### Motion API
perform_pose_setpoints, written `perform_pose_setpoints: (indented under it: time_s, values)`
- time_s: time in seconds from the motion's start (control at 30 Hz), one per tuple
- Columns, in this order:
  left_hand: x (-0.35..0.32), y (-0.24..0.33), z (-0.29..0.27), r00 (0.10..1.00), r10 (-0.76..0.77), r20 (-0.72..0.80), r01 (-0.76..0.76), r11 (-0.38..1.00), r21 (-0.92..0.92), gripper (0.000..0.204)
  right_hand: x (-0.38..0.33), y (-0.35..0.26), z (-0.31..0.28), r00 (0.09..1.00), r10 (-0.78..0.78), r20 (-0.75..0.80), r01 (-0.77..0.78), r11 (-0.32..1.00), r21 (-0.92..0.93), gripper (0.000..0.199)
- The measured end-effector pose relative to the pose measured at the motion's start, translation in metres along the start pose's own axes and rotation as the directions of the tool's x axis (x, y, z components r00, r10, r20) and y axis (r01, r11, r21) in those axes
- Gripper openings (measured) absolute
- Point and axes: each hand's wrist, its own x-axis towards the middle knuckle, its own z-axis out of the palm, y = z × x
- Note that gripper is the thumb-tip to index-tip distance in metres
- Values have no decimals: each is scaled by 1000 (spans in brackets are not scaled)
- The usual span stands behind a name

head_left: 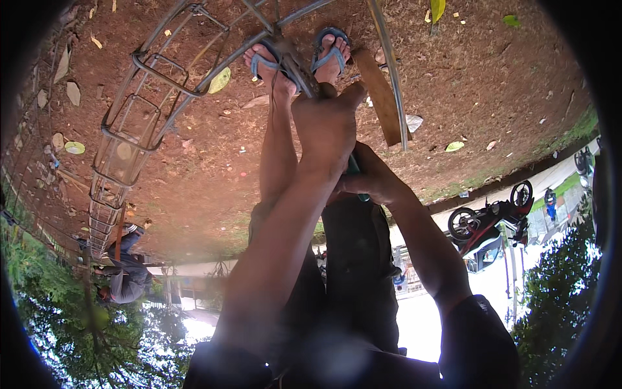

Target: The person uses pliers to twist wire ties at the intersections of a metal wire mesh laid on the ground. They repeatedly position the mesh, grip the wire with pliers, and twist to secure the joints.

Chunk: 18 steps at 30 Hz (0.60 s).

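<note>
My left hand [327,126] is closed around the end of a dark metal bar [299,72], which runs up to the crossing rods of a long steel rebar cage [170,123]. Just below and to the right, my right hand [374,176] wraps round a green handle [354,170]. The working end of that tool is hidden behind my hands, so its kind cannot be made out. The cage has several bent rectangular stirrups along its rods and stretches away to the lower left. My feet in blue flip-flops [329,55] stand beside the bar.
A flat brown wooden board [381,97] lies right of my hands, with a curved steel rod [392,71] passing over it. Dry leaves dot the reddish soil [214,168]. Another person [126,279] is near the cage's far end. A motorcycle [486,223] is parked at the right.
</note>
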Motion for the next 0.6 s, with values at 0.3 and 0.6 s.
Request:
perform_pose_setpoints:
  time_s: [0.3, 0.6]
  values:
    - [-4, -15, 4, 978, 151, -140, -182, 953, -241, 19, 16, -12, -9, 972, 222, -78, -234, 943, -236, 47]
    - [-7, -1, -1, 999, -6, -31, -2, 963, -269, 21, 10, 7, 5, 991, 2, 132, -26, 983, 182, 63]
